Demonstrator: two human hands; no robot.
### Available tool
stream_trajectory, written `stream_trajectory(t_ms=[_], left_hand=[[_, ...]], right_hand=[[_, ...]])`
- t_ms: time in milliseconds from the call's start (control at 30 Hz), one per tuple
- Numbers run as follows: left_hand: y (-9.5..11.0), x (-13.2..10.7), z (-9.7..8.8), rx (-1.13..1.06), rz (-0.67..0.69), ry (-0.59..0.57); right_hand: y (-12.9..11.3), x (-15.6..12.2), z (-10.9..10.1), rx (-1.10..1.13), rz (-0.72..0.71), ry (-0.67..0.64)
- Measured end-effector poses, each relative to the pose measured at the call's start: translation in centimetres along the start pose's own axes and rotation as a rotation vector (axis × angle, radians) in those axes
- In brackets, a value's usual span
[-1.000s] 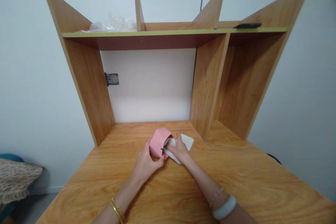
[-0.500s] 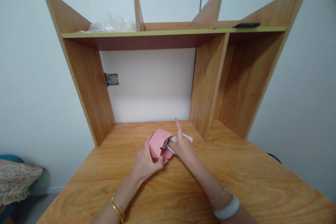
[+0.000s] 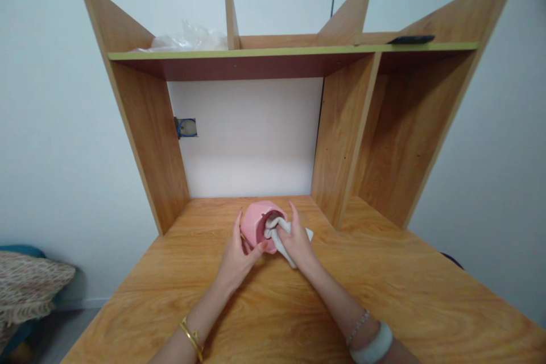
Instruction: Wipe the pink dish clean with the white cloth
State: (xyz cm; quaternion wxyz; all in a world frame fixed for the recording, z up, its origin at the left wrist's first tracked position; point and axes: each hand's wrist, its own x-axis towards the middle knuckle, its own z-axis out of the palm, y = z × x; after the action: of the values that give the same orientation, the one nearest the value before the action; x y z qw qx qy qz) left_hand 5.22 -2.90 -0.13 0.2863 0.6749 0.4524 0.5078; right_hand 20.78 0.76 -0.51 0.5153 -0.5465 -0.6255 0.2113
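A pink faceted bowl-like container (image 3: 258, 217) is tipped over the desk, its opening turned towards the right and towards me. My left hand (image 3: 239, 253) grips it from the left, thumb at the lower rim and fingers around the outside. At the opening, my right hand (image 3: 296, 239) holds a pale grey-white cloth (image 3: 284, 245). Part of the cloth goes inside the container and a corner hangs out below. The right thumb points upward, and the fingertips are hidden in the cloth.
The wooden desk (image 3: 273, 318) carries a hutch with upright panels (image 3: 341, 142). On its shelf lie a clear plastic bag (image 3: 190, 38) and a flat dark object (image 3: 412, 39). An open wall box (image 3: 186, 127) shows blue wire. A patterned fabric (image 3: 32, 284) is at left.
The pink container has turned so its opening faces me more. More of the cloth shows, with a corner now hanging below my right hand. The view has shifted slightly.
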Motion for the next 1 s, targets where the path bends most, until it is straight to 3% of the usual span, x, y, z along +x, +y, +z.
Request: stream_trajectory(t_ms=[133, 267, 367, 567, 700, 1000], left_hand=[[-0.2, -0.3, 1.7, -0.241, -0.022, -0.059], [-0.7, -0.3, 2.1, -0.321, -0.105, 0.008], [-1.1, 0.1, 1.9, -0.316, -0.133, 0.066], [-0.5, 0.2, 1.1, -0.035, -0.025, 0.08], [0.3, 0.0, 0.7, 0.209, -0.04, 0.054], [1.1, -0.2, -0.1, 0.374, 0.025, 0.022]], right_hand=[[0.1, 0.0, 0.4, 0.134, 0.077, 0.047], [0.4, -0.2, 1.4, 0.194, 0.099, 0.023], [0.5, -0.1, 1.7, 0.106, 0.132, 0.005], [0.0, 0.4, 0.4, -0.241, 0.122, -0.036], [-0.7, 0.5, -0.8, -0.373, 0.101, -0.012], [-1.4, 0.1, -1.3, -0.738, -0.076, -0.044]])
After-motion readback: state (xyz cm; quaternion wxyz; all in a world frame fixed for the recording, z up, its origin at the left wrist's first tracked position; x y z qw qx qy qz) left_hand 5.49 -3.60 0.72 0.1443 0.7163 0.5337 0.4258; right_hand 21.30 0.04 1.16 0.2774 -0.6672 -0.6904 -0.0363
